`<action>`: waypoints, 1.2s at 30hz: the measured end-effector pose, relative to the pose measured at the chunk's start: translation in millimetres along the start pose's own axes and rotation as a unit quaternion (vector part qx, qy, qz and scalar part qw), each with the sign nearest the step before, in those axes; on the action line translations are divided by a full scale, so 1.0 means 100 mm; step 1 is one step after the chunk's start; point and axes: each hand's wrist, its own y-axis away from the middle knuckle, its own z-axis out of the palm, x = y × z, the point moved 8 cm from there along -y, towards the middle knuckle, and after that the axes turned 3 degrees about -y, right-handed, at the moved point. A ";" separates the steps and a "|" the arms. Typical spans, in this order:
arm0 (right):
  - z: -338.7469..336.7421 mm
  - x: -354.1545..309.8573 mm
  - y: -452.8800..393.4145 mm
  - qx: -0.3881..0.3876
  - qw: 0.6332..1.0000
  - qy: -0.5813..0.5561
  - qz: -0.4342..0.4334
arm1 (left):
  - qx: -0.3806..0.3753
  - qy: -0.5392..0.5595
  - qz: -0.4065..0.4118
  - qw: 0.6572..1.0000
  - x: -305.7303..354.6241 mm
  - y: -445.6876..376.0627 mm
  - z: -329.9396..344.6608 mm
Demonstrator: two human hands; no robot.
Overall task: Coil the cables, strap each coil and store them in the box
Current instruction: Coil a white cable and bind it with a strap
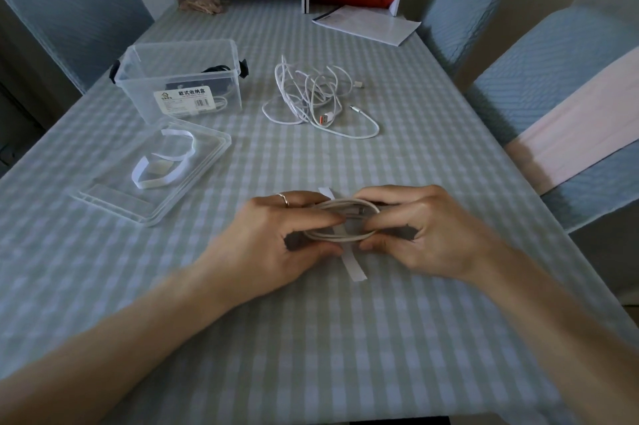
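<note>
A white label on the front wall of the clear plastic storage box carries bold Chinese characters reading 欧式收纳盒, beside a small house-shaped logo; the finer print beneath them is too small to read.

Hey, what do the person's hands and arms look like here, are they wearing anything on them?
Both forearms are bare, with no sleeves, watch or bracelet in view. The left hand wears a thin silver-coloured ring on one finger. The right hand shows no ring or other jewellery. No gloves on either.
</note>
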 end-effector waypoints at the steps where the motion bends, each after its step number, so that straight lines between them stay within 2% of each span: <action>1: 0.00 0.00 0.01 0.000 1.000 0.004 0.003 | -0.009 -0.012 -0.006 1.000 0.00 0.01 0.02; 5: 0.01 0.00 0.02 0.016 0.999 0.041 0.002 | -0.027 -0.046 -0.046 0.998 -0.05 0.07 0.06; 8: 0.03 -0.03 0.04 0.011 0.998 0.063 -0.018 | -0.005 -0.051 -0.056 0.997 -0.05 0.09 0.04; 16: 0.04 0.02 0.12 0.002 0.997 0.059 0.056 | -0.001 -0.086 -0.005 0.996 0.00 0.13 0.12; 21: 0.12 -0.07 0.14 -0.047 0.994 0.066 0.068 | 0.008 -0.072 -0.015 0.997 -0.01 0.14 0.09; 28: 0.13 -0.15 0.06 0.059 0.993 0.097 0.035 | 0.019 -0.028 -0.017 0.999 0.01 0.09 0.03; 32: 0.14 -0.14 0.03 0.064 0.995 0.063 0.045 | 0.003 -0.015 -0.026 1.000 -0.03 0.07 0.02; 36: 0.14 -0.03 -0.07 0.061 0.992 -0.012 0.107 | -0.004 -0.020 -0.026 0.999 -0.07 0.05 0.02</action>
